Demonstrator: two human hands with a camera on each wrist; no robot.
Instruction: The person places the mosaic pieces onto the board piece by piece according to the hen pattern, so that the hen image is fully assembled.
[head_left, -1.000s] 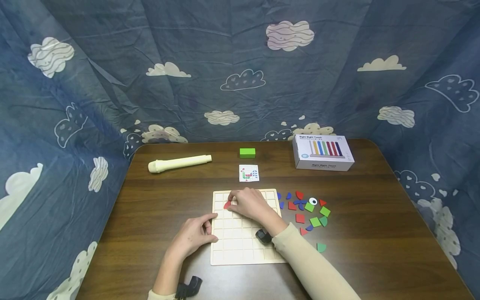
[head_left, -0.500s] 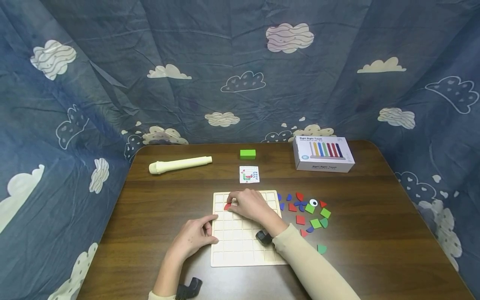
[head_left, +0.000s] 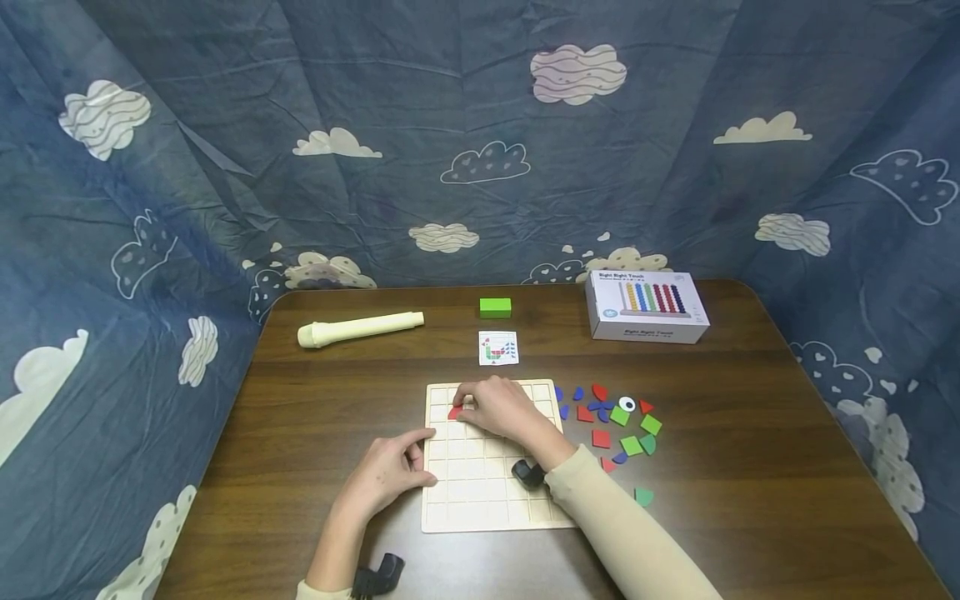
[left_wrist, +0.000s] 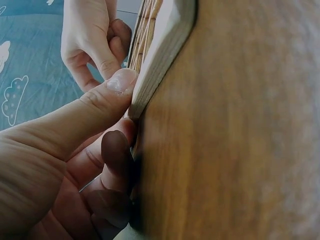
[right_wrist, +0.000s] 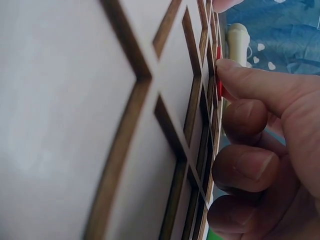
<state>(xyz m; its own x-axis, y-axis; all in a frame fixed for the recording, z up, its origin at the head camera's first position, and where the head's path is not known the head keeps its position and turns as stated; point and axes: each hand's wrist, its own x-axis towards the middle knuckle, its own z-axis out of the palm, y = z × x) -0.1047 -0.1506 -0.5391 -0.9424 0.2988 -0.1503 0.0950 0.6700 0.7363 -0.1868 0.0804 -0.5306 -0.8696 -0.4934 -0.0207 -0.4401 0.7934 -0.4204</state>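
The light wooden grid board (head_left: 467, 469) lies on the table. My right hand (head_left: 498, 408) reaches over its upper left part, thumb and fingers pinching a small flat red piece (head_left: 454, 413) at the grid. In the right wrist view, the red piece (right_wrist: 219, 85) shows as a thin strip by the thumb tip; the fingers partly hide it. My left hand (head_left: 386, 471) rests against the board's left edge, thumb and index finger spread along it. The left wrist view has the left thumb (left_wrist: 102, 102) right at the wooden edge, with other fingers bent below.
Several red, blue and green flat shapes, such as a red square (head_left: 601, 439), lie right of the board with a white ring (head_left: 627, 404). Behind it are a picture card (head_left: 498, 348), a green block (head_left: 495, 308), a cream microphone-shaped stick (head_left: 360, 329) and an abacus box (head_left: 647, 307).
Both hands keep their places at the board, and the red piece stays under the right fingertips. Only a very slight shift of the whole head view shows.
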